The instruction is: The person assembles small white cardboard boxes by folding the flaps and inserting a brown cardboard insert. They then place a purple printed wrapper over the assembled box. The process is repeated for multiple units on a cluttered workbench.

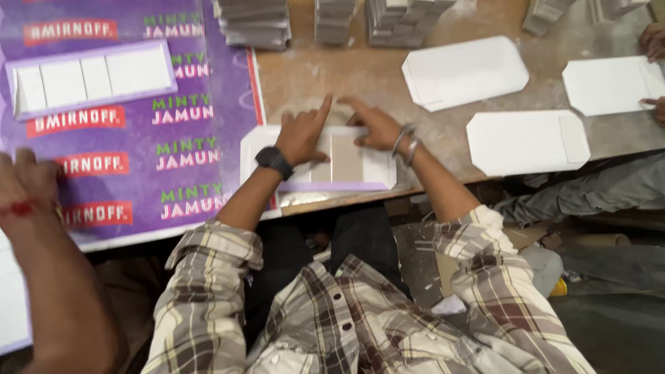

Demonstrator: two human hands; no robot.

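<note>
My left hand (301, 135), with a black watch on its wrist, presses down on a white die-cut card sheet (255, 151) at the table's front edge; its index finger points away and the other fingers are curled. Just to the right, my right hand (377, 126), with metal bangles at the wrist, lies on the same sheet with its fingers stretched toward the left hand. Grey board panels (346, 159) lie on the sheet between my wrists, and a purple strip (346, 186) runs along its near edge. Neither hand grips anything.
A large purple printed sheet (138, 149) covers the table's left, bearing a white folded tray blank (90, 76). Stacks of grey boards (253, 24) line the far edge. Three white die-cut blanks (464, 69) lie at the right. A co-worker's arm (34, 208) rests at left; another person's hands (652, 41) show at right.
</note>
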